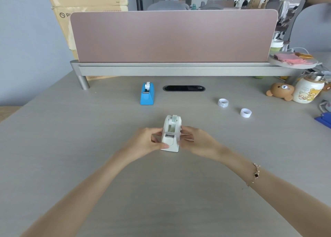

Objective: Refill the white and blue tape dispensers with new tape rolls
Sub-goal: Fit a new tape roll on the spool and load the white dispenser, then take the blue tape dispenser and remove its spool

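The white tape dispenser (171, 134) stands on the desk in front of me with a pale green tape roll (173, 122) in its slot. My left hand (149, 142) grips its left side, thumb curled against the front base. My right hand (194, 141) holds its right side with curled fingers. The blue tape dispenser (147, 94) stands farther back, carrying a white roll (148, 85). Two loose rolls lie to the right: a patterned one (223, 103) and a plain white one (245, 112).
A pink divider panel (172, 36) on a grey rail closes the desk's far side. A black cable slot (184, 88) sits behind the dispensers. A bear toy (281, 91), a bear-print jar (307, 90) and a blue object (323, 120) crowd the right edge.
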Demonstrator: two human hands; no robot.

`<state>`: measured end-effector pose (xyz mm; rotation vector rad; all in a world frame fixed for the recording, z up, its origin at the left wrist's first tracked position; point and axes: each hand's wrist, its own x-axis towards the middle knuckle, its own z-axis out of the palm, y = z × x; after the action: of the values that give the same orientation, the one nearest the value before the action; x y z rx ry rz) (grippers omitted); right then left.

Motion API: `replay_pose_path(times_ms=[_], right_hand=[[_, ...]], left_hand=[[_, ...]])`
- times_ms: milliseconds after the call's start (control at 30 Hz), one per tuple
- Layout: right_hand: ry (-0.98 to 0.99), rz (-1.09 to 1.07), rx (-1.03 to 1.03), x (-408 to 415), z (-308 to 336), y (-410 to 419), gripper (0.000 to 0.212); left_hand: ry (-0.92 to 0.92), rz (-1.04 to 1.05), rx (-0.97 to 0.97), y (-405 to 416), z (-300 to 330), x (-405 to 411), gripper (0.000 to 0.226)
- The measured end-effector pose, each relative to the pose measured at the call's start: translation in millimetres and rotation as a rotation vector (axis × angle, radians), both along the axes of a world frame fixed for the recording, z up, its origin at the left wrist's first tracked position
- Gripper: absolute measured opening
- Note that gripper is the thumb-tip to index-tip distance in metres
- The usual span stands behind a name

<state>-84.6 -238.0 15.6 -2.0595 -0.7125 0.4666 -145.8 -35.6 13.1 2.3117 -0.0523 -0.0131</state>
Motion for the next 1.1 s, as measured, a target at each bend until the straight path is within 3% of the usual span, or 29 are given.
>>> replay_pose_path(times_ms=[133, 300, 700, 833, 933, 1100], right_hand=[[0.042, 0.028, 0.037, 0.0, 0.0, -1.1, 0.044], [-0.023, -0.025, 0.033, 13.1, -8.4, 8.6, 0.047], [-0.117, -0.158, -0.060, 102.6, -3.2, 51.7, 0.024], [-0.133, -0.187, -0.098, 131.8, -3.8, 67.9, 0.019], [-0.122, -0.174, -0.115, 152.0, -0.9, 75.4, 0.022], [-0.113, -0.121, -0.135, 178.1, -0.4, 80.5, 0.025]], left_hand=[[-0.004, -0.022, -0.048, 1.4, -2.6, 0.4, 0.049], [-0.002, -0.041, -0.067, 4.4, -2.4, 18.1, 0.043], [-0.063, 0.160, -0.107, 22.0, -3.6, 112.5, 0.025], [-0.053, 0.179, 0.062, 30.9, -1.3, 145.6, 0.007], [-0.023, 0.230, 0.178, 32.7, 2.9, 169.6, 0.038], [-0.043, 0.274, 0.112, 39.3, -7.9, 187.4, 0.017]])
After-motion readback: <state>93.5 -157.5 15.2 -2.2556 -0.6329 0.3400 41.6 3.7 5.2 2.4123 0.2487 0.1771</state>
